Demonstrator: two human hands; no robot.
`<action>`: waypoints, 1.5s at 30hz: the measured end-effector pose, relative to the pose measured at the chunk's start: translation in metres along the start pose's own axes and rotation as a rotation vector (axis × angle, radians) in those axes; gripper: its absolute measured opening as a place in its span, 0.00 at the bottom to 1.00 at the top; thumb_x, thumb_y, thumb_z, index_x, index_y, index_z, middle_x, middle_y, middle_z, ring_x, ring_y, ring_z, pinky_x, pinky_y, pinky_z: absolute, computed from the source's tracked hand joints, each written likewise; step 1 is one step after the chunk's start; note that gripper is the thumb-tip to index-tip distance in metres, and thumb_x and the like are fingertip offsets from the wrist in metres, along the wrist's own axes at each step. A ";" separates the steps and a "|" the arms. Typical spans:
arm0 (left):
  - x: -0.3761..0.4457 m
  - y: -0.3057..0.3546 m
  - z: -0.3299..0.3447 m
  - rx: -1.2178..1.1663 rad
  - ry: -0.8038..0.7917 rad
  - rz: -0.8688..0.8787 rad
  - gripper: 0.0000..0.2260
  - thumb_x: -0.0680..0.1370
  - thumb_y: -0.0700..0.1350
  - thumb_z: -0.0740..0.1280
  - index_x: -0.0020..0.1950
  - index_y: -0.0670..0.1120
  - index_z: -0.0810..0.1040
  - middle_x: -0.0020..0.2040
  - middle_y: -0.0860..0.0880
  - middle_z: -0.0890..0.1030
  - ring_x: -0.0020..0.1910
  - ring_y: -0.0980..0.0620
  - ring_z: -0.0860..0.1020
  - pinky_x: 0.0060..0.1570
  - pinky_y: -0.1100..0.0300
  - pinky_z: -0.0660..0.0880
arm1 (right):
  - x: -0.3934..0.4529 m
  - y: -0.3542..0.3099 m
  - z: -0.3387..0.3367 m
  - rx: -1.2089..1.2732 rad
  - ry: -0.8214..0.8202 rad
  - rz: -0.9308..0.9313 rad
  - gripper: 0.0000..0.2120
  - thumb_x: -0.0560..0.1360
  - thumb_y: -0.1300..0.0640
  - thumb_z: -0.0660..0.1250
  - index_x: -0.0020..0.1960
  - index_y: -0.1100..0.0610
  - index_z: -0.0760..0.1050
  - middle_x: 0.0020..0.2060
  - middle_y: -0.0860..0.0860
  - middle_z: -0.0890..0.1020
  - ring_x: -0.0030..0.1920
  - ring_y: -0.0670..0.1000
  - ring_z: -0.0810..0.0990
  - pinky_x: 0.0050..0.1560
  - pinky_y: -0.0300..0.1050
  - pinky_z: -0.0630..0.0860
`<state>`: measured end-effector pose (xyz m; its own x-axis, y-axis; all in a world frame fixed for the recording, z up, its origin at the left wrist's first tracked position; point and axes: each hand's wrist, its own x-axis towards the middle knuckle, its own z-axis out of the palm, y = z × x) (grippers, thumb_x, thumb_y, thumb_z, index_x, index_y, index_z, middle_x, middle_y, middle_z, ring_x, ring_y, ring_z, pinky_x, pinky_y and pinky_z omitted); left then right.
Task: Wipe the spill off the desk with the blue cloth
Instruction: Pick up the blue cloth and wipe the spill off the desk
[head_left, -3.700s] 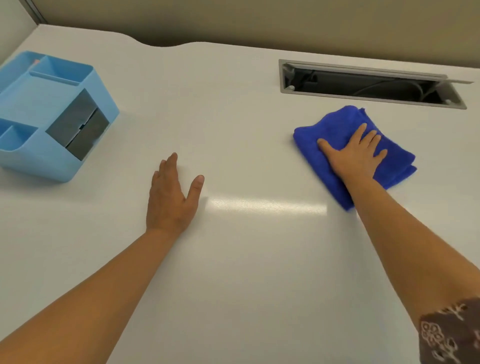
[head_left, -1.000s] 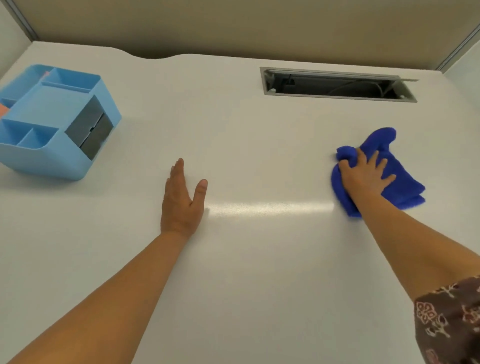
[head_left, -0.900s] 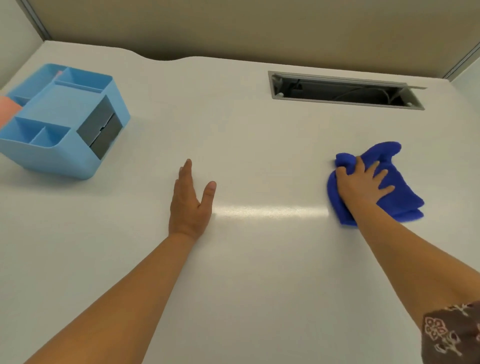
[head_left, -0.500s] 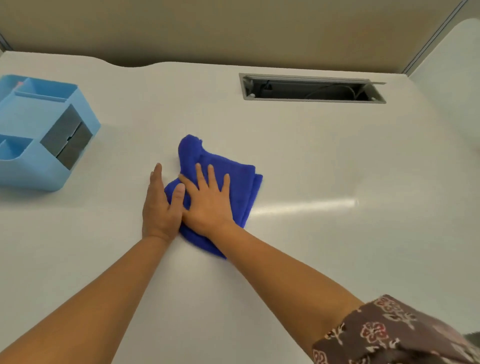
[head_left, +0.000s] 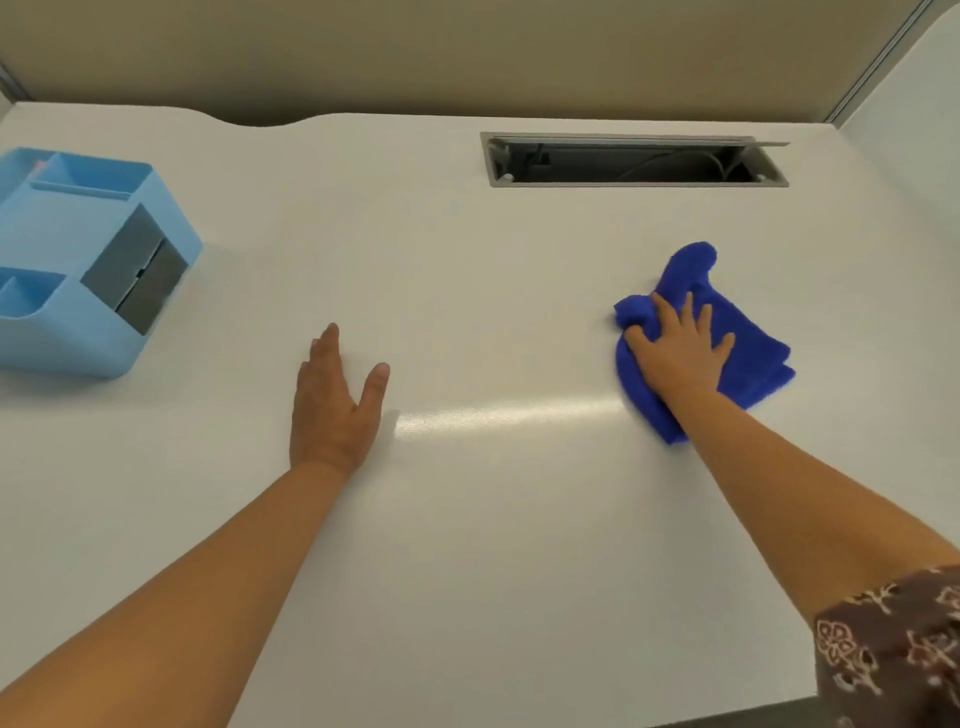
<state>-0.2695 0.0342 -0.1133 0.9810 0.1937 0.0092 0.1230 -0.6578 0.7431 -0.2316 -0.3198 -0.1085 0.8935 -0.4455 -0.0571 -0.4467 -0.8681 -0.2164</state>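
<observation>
The blue cloth (head_left: 748, 338) lies bunched on the white desk (head_left: 467, 545) at the right. My right hand (head_left: 680, 348) presses flat on top of it, fingers spread, covering its middle. My left hand (head_left: 335, 400) rests palm down on the bare desk near the centre, holding nothing, thumb apart from the fingers. A bright streak of reflected light (head_left: 498, 413) runs between the two hands. I cannot make out any spill on the surface.
A light blue desk organiser (head_left: 78, 265) with grey drawers stands at the left edge. An open cable slot (head_left: 634, 161) with a metal frame is set into the desk at the back right. A beige partition wall runs behind the desk.
Half a second ago my right hand held the cloth down beside my left hand at the centre. It has since swept the cloth back to the right. My left hand stayed in place.
</observation>
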 end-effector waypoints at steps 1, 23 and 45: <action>0.000 -0.001 0.000 -0.009 0.001 -0.003 0.30 0.77 0.57 0.57 0.76 0.53 0.49 0.77 0.49 0.55 0.76 0.47 0.52 0.72 0.52 0.51 | 0.000 0.003 0.001 0.003 0.018 0.049 0.29 0.74 0.41 0.51 0.74 0.45 0.54 0.77 0.52 0.51 0.77 0.57 0.46 0.72 0.67 0.44; 0.002 0.000 0.002 0.050 0.013 0.099 0.28 0.79 0.53 0.56 0.76 0.47 0.51 0.77 0.48 0.57 0.76 0.51 0.53 0.71 0.62 0.45 | -0.067 -0.204 0.052 0.035 -0.140 -0.518 0.30 0.74 0.38 0.51 0.74 0.46 0.53 0.77 0.53 0.48 0.76 0.59 0.40 0.71 0.66 0.35; 0.002 0.001 0.005 0.130 0.028 0.058 0.32 0.76 0.58 0.58 0.76 0.48 0.51 0.76 0.46 0.58 0.75 0.47 0.54 0.72 0.55 0.50 | -0.094 -0.041 0.023 -0.022 0.030 -0.014 0.31 0.72 0.39 0.50 0.74 0.45 0.52 0.77 0.54 0.50 0.76 0.59 0.46 0.71 0.68 0.44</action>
<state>-0.2669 0.0297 -0.1159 0.9827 0.1716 0.0696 0.0863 -0.7568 0.6479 -0.2960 -0.2377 -0.1165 0.8979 -0.4395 -0.0248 -0.4355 -0.8787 -0.1954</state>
